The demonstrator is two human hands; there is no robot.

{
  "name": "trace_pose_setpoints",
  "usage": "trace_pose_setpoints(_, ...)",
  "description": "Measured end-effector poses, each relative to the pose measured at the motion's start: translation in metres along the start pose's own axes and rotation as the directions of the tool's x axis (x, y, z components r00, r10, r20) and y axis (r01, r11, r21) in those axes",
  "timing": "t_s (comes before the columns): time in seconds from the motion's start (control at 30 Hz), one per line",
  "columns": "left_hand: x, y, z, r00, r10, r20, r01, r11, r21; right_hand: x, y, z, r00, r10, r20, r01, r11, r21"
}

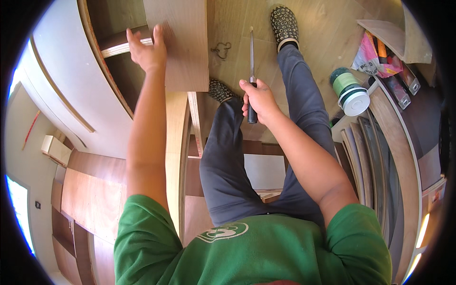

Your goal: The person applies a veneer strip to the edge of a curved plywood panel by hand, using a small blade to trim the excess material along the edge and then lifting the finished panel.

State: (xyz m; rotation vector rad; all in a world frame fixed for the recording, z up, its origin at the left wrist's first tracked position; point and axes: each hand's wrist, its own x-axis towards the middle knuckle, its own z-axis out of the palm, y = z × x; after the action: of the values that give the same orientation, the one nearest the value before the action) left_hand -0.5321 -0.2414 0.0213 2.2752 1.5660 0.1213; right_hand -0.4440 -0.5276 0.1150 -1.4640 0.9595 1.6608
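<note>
My right hand point(261, 102) is closed around the black handle of a file point(252, 57), whose long thin metal blade tapers as it points away from me over the floor. My left hand point(151, 51) reaches into the opening of a wooden cabinet point(186, 45). Its fingers are spread beside the pale raw edge of an inner divider point(124, 48). I cannot tell whether the fingertips touch the wood. Nothing shows in that hand.
On the right stand a green and white tub point(354, 100), a pink plastic bag point(373, 59) with tools, and several upright boards point(368, 156). A small dark coiled item point(221, 50) lies on the floor point(237, 28). Wooden panels point(92, 190) are at the lower left.
</note>
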Motion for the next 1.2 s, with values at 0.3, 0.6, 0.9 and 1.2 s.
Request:
trace_pose_setpoints(0.3, -0.211, -0.014, -0.027, 0.817, -0.344, 0.463, 0.464, 0.869, -0.173, 0.003, -0.021, -0.005, 0.999, -0.004, 0.041, -0.002, 0.991, 0.131)
trace_pose_setpoints(0.6, -0.222, 0.033, 0.032, 0.517, -0.475, 0.712, 0.827, 0.491, -0.273, 0.001, -0.021, -0.008, 0.995, 0.037, 0.096, -0.042, 0.998, 0.053)
trace_pose_setpoints(0.9, -0.209, 0.060, 0.022, 0.421, -0.431, 0.798, 0.893, 0.044, -0.447, 0.004, -0.009, -0.007, 0.981, 0.110, 0.159, -0.109, 0.994, -0.021)
trace_pose_setpoints(1.2, -0.245, 0.024, 0.012, 0.433, -0.425, 0.795, 0.900, 0.254, -0.355, 0.001, -0.006, -0.001, 0.973, 0.161, 0.166, -0.152, 0.986, -0.068)
